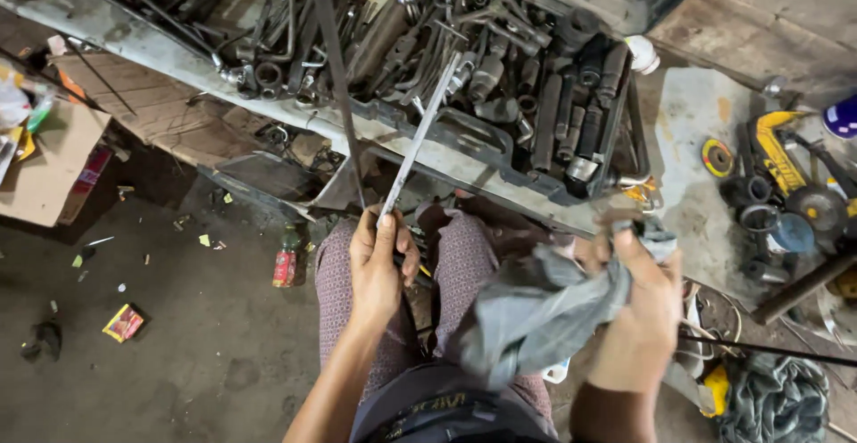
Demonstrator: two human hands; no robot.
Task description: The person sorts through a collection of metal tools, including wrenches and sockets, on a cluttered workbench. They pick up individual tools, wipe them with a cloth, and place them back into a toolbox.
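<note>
My left hand (377, 269) was closed round the near end of a long flat metal bar (420, 135), which slanted up and away so that its far end lay over the tool tray (571, 195); my right hand (641, 305) was clenched on a grey rag (536, 309), bunched up near my lap and just right of the bar's near end; the two did not touch; a thin dark rod (335, 68) ran beside the bar on its left, and I could not tell whether my left fingers held it as well; the tray was heaped with sockets (571, 104) and wrenches, close under the bar's tip; to the far right a grinder (786, 162) and discs lay on the floor; a small bottle (286, 264) stood near my left knee; as I judged it, the bar was held only at one end, so a careless swing could rake the sockets out of the tray, and a greasy grip could let it slide onto my legs; the loose rag might snag on the tray's edge
</note>
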